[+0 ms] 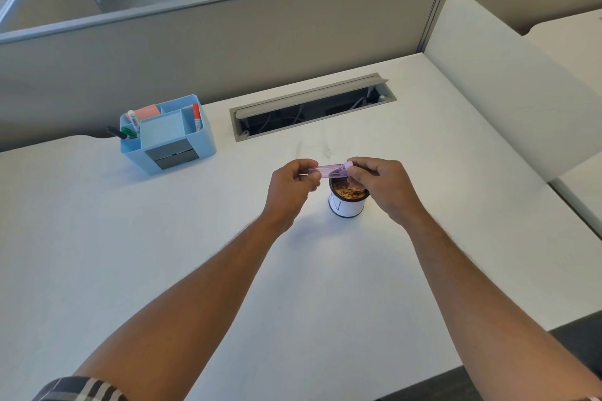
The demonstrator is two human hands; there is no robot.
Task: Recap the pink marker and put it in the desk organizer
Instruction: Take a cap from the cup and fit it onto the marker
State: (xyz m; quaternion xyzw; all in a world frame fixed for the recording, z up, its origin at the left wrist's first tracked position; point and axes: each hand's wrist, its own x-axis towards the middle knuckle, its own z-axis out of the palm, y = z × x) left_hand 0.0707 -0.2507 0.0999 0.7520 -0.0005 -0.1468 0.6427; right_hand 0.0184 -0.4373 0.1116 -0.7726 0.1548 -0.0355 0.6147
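The pink marker [329, 170] lies level between my two hands, above the middle of the white desk. My left hand [291, 187] pinches its left end with thumb and fingers. My right hand [379, 185] grips its right end, where a paler pink piece shows at my fingertips; I cannot tell whether that piece is the cap or whether it is seated. The blue desk organizer [167, 135] stands at the back left of the desk, well apart from both hands. It holds a red marker, a green marker, a white one and pink sticky notes.
A white cup with a black rim [347, 202], filled with brown bits, stands right under my hands. An open cable slot [311, 107] runs along the desk's back. A grey partition rises behind it, and a white divider [508, 81] stands at the right.
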